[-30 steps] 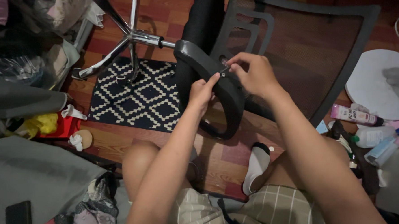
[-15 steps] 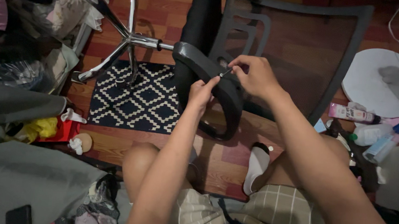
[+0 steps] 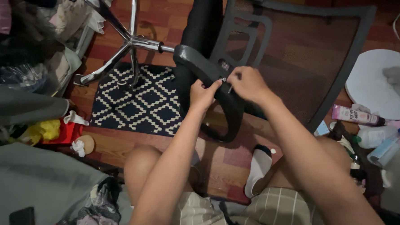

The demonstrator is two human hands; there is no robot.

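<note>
Head view: left hand point(image 3: 203, 93) grips the curved black plastic armrest point(image 3: 210, 81); right hand point(image 3: 248, 84), at three o'clock, pinches a small silver screw point(image 3: 224, 79) between narrow fingers.

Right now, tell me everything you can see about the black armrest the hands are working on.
The armrest is a curved black loop, plastic by its look, with a padded top. It belongs to an office chair lying on its side on the wooden floor. The left hand grips its upper edge; the right hand pinches a small silvery fastener against it. Its lower curve hangs just above the floor.
</note>
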